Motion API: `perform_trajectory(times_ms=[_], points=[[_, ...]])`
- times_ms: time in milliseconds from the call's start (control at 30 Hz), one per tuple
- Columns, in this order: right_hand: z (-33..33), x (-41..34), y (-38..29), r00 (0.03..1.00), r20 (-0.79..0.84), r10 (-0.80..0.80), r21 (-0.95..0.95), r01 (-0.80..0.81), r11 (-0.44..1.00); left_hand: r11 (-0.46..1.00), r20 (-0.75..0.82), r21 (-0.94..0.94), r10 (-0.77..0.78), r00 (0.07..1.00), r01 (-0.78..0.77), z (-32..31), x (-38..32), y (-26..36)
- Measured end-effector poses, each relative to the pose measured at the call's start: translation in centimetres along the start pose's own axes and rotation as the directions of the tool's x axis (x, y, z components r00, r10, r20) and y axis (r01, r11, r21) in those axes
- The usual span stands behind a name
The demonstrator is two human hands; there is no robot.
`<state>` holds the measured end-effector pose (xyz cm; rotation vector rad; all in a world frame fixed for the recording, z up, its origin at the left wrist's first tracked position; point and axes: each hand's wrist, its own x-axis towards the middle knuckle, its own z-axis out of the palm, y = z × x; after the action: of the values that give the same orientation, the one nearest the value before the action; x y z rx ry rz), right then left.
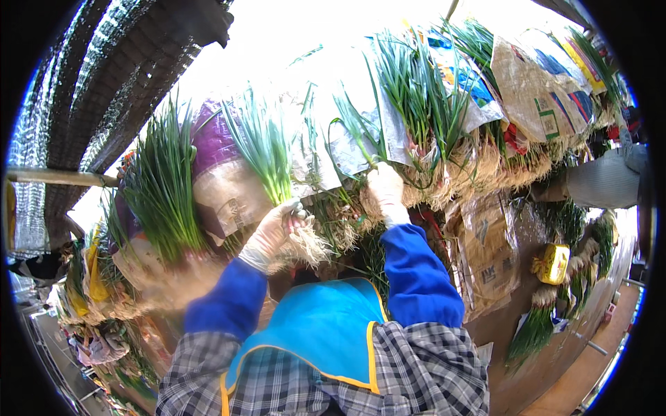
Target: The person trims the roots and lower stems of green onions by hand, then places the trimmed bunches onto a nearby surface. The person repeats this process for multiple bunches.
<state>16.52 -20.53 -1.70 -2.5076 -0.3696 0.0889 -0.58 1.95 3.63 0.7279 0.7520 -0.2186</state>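
My gloved left hand [278, 229] grips a bunch of green onions [268, 166] near its base. Pale stringy roots [309, 242] hang out below the fingers, and the leaves fan upward over the sacking. To the right, my right hand [386, 187], in a pale glove, is closed around the lower stem of a few green onion stalks [358, 136]. Their leaves spread over a whitish woven sack [338, 158], partly washed out by glare. Between the hands, loose stalks and roots [346, 221] lie along the sack's near edge.
A large green onion bunch [166, 192] rests at left, another pile [411, 88] at upper right. Printed woven sacks [536, 88] cover more onions. A person's sleeved arm [603, 179] reaches in from the right. On the floor are tied bunches [536, 322] and a yellow package [552, 264].
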Motion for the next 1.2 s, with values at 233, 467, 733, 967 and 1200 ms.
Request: perform_trajectory(times_ms=[233, 467, 733, 967, 1200], points=[[-2.7, -4.6, -2.7, 0.968, 0.24, -0.075, 0.733, -0.13, 0.668, 0.994, 0.086, 0.063, -0.092, 0.992, 0.086, 3.0, 1.0, -1.5], [-1.4, -7.2, -2.2, 0.991, 0.116, -0.072, 0.521, 0.001, 0.853, 0.999, 0.092, 0.006, -0.041, 0.995, 0.04, 4.7, 2.4, -4.6], [-2.7, -5.6, -4.7, 0.792, 0.608, -0.059, 0.653, -0.456, 0.605, 0.999, 0.22, 0.014, -0.046, 0.975, 0.043, 2.7, 1.6, -4.7], [-1.2, -6.2, -7.4, 0.874, 0.36, -0.326, 0.375, 0.185, 0.909, 0.989, 0.068, 0.147, -0.034, 0.997, 0.023, 1.7, 0.2, -4.6], [2.8, -6.1, -5.9, 0.931, 0.026, -0.364, 0.219, 0.35, 0.911, 0.997, -0.134, 0.021, 0.074, 0.988, -0.072, 3.4, 0.4, -5.2]])
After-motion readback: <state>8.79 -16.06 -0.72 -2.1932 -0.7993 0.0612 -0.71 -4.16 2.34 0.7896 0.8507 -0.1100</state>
